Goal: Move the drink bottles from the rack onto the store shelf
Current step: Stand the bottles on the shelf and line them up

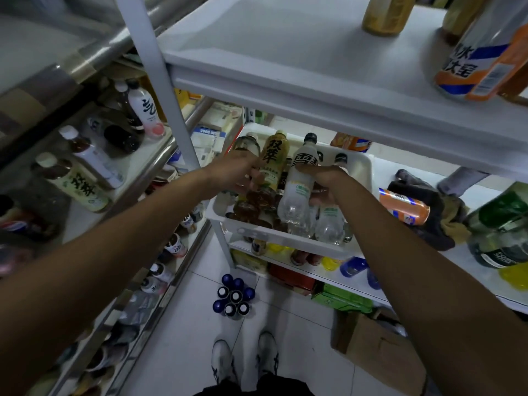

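white plastic rack tray, centre of frame, carries a crowd of upright drink bottles, packed touching one another.

handling: the right hand holds a pale bottle with a black cap, fingers wrapped round its labelled waist. the left hand is blurred; its fingers appear curled round the lower body of a cream-labelled bottle just beside it, though the exact contact is unclear. both bottles sit over the tray, not yet clear of their neighbours.

assessment: these are thin plastic bottles, apparently full, so moderately heavy for one hand and likely to flex if squeezed hard. the film labels look smooth and may slip. the mid-body grip on the label band is judged sound, and the ribbed lower section of the pale bottle would also serve. caps are too narrow for a secure lift. a straight upward draw is advised, as neighbouring bottles could tip.

destination: the store shelf, left of frame, already carries several bottles, some lying down.

writing: the cream-labelled bottle reads "双萃" in black, and a matching bottle lies on the store shelf. a white bottle, upper left, shows "气". an orange and blue can, upper right, shows "水" and "大", the rest uncertain. the black band on the pale bottle is not legible.
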A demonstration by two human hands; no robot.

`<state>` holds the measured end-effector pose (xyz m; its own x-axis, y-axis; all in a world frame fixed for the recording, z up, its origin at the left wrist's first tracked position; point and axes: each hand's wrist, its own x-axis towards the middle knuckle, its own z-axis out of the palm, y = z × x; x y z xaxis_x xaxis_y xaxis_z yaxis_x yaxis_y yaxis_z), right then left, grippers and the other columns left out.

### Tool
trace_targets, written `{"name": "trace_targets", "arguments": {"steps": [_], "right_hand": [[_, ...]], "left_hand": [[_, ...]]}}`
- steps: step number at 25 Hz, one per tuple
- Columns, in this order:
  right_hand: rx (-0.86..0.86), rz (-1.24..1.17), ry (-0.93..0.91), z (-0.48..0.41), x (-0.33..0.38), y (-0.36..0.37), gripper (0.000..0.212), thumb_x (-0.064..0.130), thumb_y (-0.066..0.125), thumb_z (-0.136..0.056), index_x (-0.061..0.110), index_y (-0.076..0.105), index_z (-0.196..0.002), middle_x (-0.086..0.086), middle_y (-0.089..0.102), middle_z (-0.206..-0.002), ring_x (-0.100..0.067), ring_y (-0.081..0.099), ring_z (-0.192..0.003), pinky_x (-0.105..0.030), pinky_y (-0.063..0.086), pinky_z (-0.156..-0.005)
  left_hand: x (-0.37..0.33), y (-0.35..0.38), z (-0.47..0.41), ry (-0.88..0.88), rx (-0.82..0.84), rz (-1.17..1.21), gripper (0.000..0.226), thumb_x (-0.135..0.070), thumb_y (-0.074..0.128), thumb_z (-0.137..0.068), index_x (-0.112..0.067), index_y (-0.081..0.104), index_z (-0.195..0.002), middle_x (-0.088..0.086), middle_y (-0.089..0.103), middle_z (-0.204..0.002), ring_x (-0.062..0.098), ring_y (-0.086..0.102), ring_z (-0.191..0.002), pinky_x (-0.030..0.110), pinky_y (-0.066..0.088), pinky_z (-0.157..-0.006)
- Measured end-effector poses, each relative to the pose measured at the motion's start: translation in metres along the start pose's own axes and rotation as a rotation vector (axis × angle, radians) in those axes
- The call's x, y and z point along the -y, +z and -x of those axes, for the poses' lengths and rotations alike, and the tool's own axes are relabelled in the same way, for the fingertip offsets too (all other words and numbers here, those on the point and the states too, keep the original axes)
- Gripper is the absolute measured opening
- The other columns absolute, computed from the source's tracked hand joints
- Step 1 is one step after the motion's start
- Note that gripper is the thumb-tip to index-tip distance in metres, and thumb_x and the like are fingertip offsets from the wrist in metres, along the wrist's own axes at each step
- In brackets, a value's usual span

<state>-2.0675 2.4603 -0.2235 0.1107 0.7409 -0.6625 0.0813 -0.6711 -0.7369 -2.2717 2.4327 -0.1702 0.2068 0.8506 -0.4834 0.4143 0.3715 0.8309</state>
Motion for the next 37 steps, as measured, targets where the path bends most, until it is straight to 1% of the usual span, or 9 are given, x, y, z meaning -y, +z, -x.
{"name": "trace_targets", "arguments": {"steps": [3, 8, 13, 16, 19, 24, 29, 32, 37], "right_hand": [[0.0, 0.017, -0.045, -0.002, -0.003, 0.002, 0.062, 0.034, 0.084, -0.075, 0.001, 0.058, -0.122, -0.015, 0.067, -0.11, -0.022, 0.066, -0.072, -0.03, 0.052, -0.049], [0.029, -0.006, -0.072, 0.005, -0.011, -0.002, 0.062, 0.036, 0.083, -0.076, 0.003, 0.057, -0.121, -0.012, 0.069, -0.099, -0.02, 0.068, -0.072, -0.026, 0.052, -0.043], [0.159, -0.098, -0.099, 0.029, -0.015, -0.009, 0.043, 0.036, 0.078, -0.082, 0.01, 0.06, -0.111, -0.01, 0.067, -0.094, -0.021, 0.068, -0.081, -0.034, 0.058, -0.063], [0.22, -0.083, -0.171, 0.046, -0.011, -0.004, 0.045, 0.036, 0.079, -0.08, 0.008, 0.062, -0.111, -0.011, 0.071, -0.096, -0.024, 0.071, -0.084, -0.034, 0.059, -0.065], [0.25, -0.006, -0.237, 0.065, -0.008, 0.012, 0.046, 0.039, 0.081, -0.077, 0.006, 0.066, -0.105, -0.011, 0.074, -0.092, -0.024, 0.074, -0.081, -0.035, 0.061, -0.067], [0.339, 0.089, -0.301, 0.109, -0.016, 0.064, 0.045, 0.037, 0.08, -0.078, 0.007, 0.066, -0.108, -0.01, 0.074, -0.096, -0.022, 0.073, -0.077, -0.026, 0.055, -0.052], [0.502, 0.143, -0.391, 0.158, -0.033, 0.129, 0.044, 0.026, 0.08, -0.08, 0.003, 0.067, -0.115, -0.011, 0.074, -0.104, -0.025, 0.074, -0.088, -0.034, 0.061, -0.067], [0.586, 0.158, -0.469, 0.192, -0.037, 0.169, 0.037, 0.024, 0.08, -0.08, 0.009, 0.067, -0.112, -0.01, 0.074, -0.107, -0.025, 0.073, -0.092, -0.038, 0.061, -0.077], [0.693, 0.252, -0.704, 0.251, -0.032, 0.234, 0.067, 0.045, 0.087, -0.054, 0.019, 0.064, -0.111, -0.001, 0.073, -0.108, -0.022, 0.072, -0.097, -0.048, 0.058, -0.087]], "left_hand": [[0.004, 0.014, 0.008, 0.011, -0.064, 0.012, 0.033, -0.03, 0.04, -0.101, -0.014, 0.052, -0.127, 0.005, 0.065, -0.099, 0.021, 0.063, -0.081, 0.04, 0.052, -0.089], [0.009, 0.026, 0.03, 0.001, -0.096, 0.026, 0.029, -0.026, 0.041, -0.101, -0.013, 0.053, -0.125, 0.007, 0.066, -0.103, 0.018, 0.061, -0.073, 0.034, 0.055, -0.076], [0.016, 0.029, 0.043, 0.001, -0.116, -0.059, 0.028, -0.029, 0.046, -0.099, -0.012, 0.06, -0.116, 0.012, 0.065, -0.115, 0.02, 0.058, -0.078, 0.031, 0.051, -0.069], [0.016, 0.036, 0.059, 0.0, -0.04, -0.038, 0.032, -0.039, 0.051, -0.096, -0.013, 0.064, -0.108, 0.01, 0.067, -0.108, 0.018, 0.058, -0.078, 0.026, 0.05, -0.065], [0.023, 0.035, 0.08, 0.012, -0.024, 0.021, 0.041, -0.044, 0.063, -0.088, -0.01, 0.063, -0.112, 0.008, 0.067, -0.096, 0.02, 0.064, -0.081, 0.033, 0.053, -0.074], [0.057, 0.018, 0.129, -0.007, -0.144, 0.192, 0.047, -0.034, 0.075, -0.08, -0.009, 0.056, -0.114, 0.011, 0.07, -0.105, 0.024, 0.071, -0.088, 0.037, 0.058, -0.076], [0.101, -0.003, 0.196, 0.041, -0.358, 0.236, 0.041, -0.023, 0.075, -0.081, -0.012, 0.057, -0.116, 0.005, 0.069, -0.101, 0.016, 0.07, -0.081, 0.032, 0.058, -0.066], [0.121, -0.023, 0.235, 0.097, -0.507, 0.231, 0.051, -0.022, 0.078, -0.078, -0.011, 0.054, -0.121, 0.009, 0.066, -0.108, 0.024, 0.068, -0.091, 0.038, 0.057, -0.07], [0.138, -0.051, 0.306, 0.175, -0.719, 0.32, 0.051, -0.01, 0.078, -0.076, -0.009, 0.054, -0.121, 0.019, 0.064, -0.107, 0.037, 0.065, -0.094, 0.046, 0.057, -0.079]]}}
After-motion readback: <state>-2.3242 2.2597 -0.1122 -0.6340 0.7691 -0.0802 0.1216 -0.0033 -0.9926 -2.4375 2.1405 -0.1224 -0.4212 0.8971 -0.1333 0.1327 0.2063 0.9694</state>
